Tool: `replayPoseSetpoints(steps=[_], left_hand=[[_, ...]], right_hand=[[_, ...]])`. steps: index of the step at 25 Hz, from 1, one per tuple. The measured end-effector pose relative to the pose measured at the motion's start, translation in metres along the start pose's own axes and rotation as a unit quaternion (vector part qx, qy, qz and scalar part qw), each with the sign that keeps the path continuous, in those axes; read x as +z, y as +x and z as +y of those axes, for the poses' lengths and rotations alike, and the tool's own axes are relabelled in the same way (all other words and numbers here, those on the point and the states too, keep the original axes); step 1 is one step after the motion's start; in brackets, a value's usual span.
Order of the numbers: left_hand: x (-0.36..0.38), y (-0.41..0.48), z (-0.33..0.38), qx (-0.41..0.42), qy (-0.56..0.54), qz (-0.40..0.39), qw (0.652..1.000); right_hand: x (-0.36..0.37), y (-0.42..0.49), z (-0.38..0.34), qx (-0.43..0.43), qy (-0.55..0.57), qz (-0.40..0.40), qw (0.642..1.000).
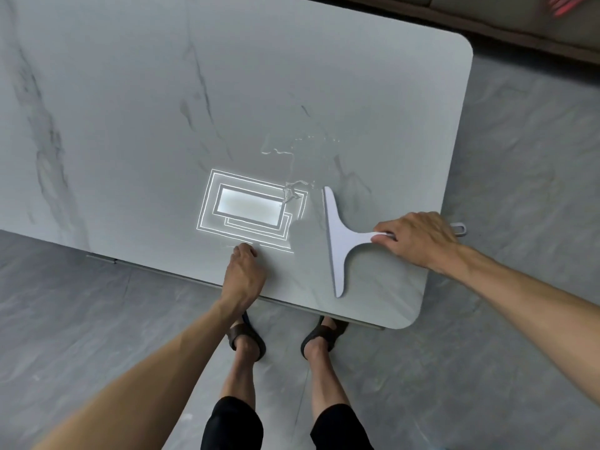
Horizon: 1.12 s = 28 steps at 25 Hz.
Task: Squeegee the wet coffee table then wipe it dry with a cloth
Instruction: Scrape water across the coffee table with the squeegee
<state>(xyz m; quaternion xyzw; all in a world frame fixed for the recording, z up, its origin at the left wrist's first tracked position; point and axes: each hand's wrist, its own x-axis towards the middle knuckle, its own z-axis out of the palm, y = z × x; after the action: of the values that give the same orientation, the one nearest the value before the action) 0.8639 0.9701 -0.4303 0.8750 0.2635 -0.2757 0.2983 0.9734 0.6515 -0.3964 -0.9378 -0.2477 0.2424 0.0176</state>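
In the head view, one white squeegee (337,241) lay flat on the coffee table (130,108), toward its near right corner. It was T-shaped, with a long straight blade running near to far and a slim handle pointing right. The right hand (418,238) was wrapped around that handle at the table's right edge. The left hand (243,274) rested on the near edge with fingers bent down onto the top, holding nothing.

The single table was pale grey marble-look with rounded corners. Two patches of water (293,193) glinted just left and far of the blade, beside one bright rectangular light reflection (248,209). Two feet in dark sandals (246,336) stood on the grey floor (503,157).

The table's left and far ends were cut off. The hand hid most of the handle, and a red blur (571,4) at far right was unreadable.
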Motion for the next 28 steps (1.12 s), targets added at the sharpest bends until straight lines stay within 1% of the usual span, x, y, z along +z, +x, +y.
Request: replayPoseSetpoints(steps=[2,4,7,10,12,14,17,21,25,28], left_hand=[[-0.004,-0.005,0.001,-0.021,-0.031,0.036,0.999],[-0.01,-0.011,-0.005,-0.039,-0.06,0.088,0.994],[-0.025,-0.017,-0.027,-0.095,-0.121,0.154,0.976],[-0.044,-0.018,-0.06,-0.128,-0.134,0.203,0.962],[-0.055,-0.016,-0.077,-0.14,-0.139,0.228,0.953],[-0.061,-0.014,-0.085,-0.147,-0.152,0.242,0.947],[-0.06,-0.017,-0.084,-0.145,-0.173,0.225,0.948],[-0.05,-0.018,-0.062,-0.121,-0.173,0.165,0.963],[-0.042,-0.012,-0.026,-0.064,-0.135,0.114,0.982],[-0.045,-0.007,-0.004,-0.059,-0.125,0.099,0.985]], right_hand=[[-0.008,-0.005,0.0,-0.013,-0.004,0.012,1.0],[-0.008,-0.001,-0.025,-0.055,0.016,-0.003,0.998],[0.004,0.026,-0.101,-0.142,0.061,-0.066,0.986],[0.017,0.067,-0.192,-0.204,0.073,-0.097,0.971],[0.023,0.087,-0.229,-0.208,0.073,-0.101,0.97],[0.028,0.096,-0.236,-0.196,0.065,-0.093,0.974],[0.029,0.086,-0.202,-0.163,0.062,-0.055,0.983],[0.021,0.056,-0.105,-0.07,0.054,-0.022,0.996],[0.003,0.026,-0.017,0.027,0.029,0.003,0.999],[-0.013,0.008,0.007,0.058,0.016,0.022,0.998]])
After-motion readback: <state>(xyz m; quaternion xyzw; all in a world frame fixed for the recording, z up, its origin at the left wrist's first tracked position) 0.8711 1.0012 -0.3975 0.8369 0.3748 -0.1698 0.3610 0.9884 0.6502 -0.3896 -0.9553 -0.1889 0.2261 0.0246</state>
